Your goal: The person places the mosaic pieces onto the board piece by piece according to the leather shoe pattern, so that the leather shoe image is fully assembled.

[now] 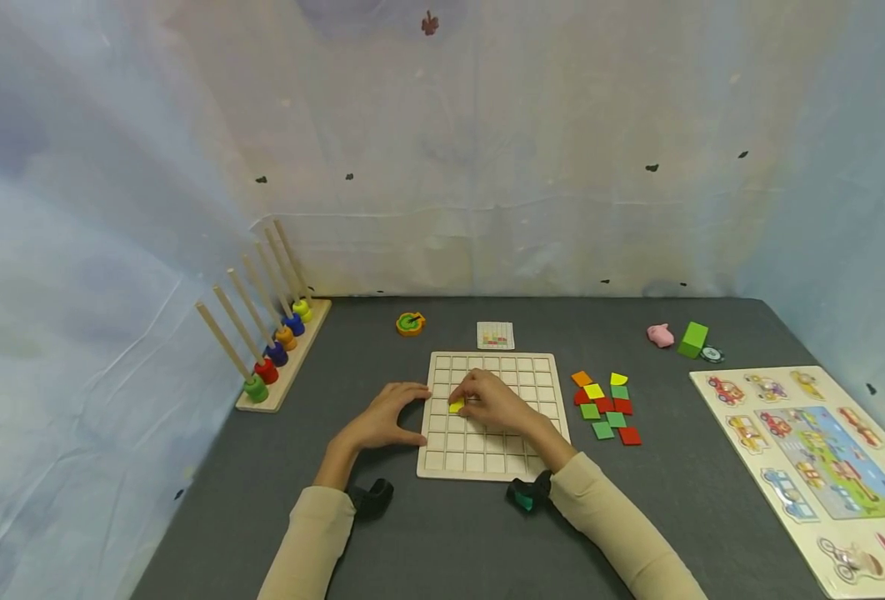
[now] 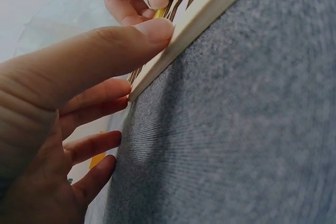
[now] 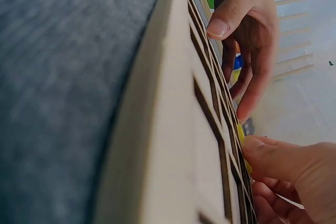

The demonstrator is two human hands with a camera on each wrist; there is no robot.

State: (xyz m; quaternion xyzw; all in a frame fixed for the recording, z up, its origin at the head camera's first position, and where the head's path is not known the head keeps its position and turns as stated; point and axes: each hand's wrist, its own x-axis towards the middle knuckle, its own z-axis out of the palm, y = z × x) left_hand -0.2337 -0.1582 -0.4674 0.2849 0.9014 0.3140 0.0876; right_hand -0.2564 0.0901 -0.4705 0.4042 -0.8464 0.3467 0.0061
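A pale wooden grid board [image 1: 442, 461] lies on the dark table. Over its left part, my right hand [image 1: 493, 402] pinches a yellow square tile [image 1: 456, 406] down at the grid. The thumb of that hand [image 3: 281, 163] touches the tile [image 3: 240, 132] in the right wrist view. My left hand [image 1: 382, 418] rests against the board's left edge, thumb near the front and fingers farther back, holding nothing. In the left wrist view its thumb [image 2: 113, 43] lies on the rim of the board [image 2: 194, 27], and the fingers are loosely bent.
Several coloured tiles [image 1: 604, 405] lie right of the board. Behind it is a small pattern card [image 1: 495, 325], with a round orange-and-green toy [image 1: 410, 323] nearby. A peg stacker [image 1: 281, 375] stands left. A vehicle puzzle [image 1: 742, 479], pink pig [image 1: 660, 335] and green block [image 1: 693, 340] are right.
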